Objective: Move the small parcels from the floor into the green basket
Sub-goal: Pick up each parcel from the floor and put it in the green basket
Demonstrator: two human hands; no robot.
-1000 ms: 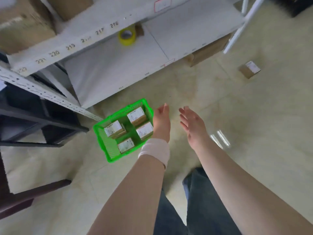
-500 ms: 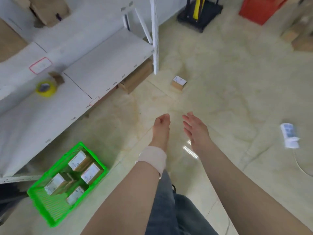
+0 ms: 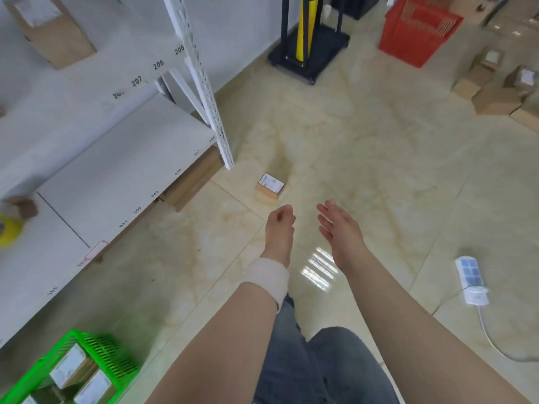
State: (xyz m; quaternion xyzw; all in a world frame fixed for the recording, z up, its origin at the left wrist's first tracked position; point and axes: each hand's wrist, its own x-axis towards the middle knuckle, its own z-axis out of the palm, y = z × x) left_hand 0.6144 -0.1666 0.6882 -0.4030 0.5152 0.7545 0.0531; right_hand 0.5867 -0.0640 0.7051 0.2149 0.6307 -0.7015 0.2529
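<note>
Green plastic at the lower left corner is the green basket (image 3: 113, 360), and it already holds at least two labelled parcels (image 3: 68, 367) lying flat inside, so a good part of the task looks done. One small parcel (image 3: 270, 185) lies on the floor (image 3: 379, 141) ahead, just beyond the fingertips and near the foot of the white shelf post (image 3: 204, 83). Whether the cartons (image 3: 495, 94) at the far right belong to the task, I cannot tell. Both hands reach forward over the floor and carry nothing: the left hand (image 3: 279, 228) has a released grip with its fingers loosely bent, and the right hand (image 3: 338, 228) has a released grip with its fingers nearly straight. I judge that the next step is to pick this parcel up. Around it the floor is open at the right and the front; at its left stand the shelf post and a cardboard box (image 3: 192, 182) pushed under the lowest shelf, so an approach from the right seems freer. The basket is well apart from it, behind and to the left, beside the shelf edge. A power strip (image 3: 469, 275) lies on the floor at the right, well apart from the parcel.
</note>
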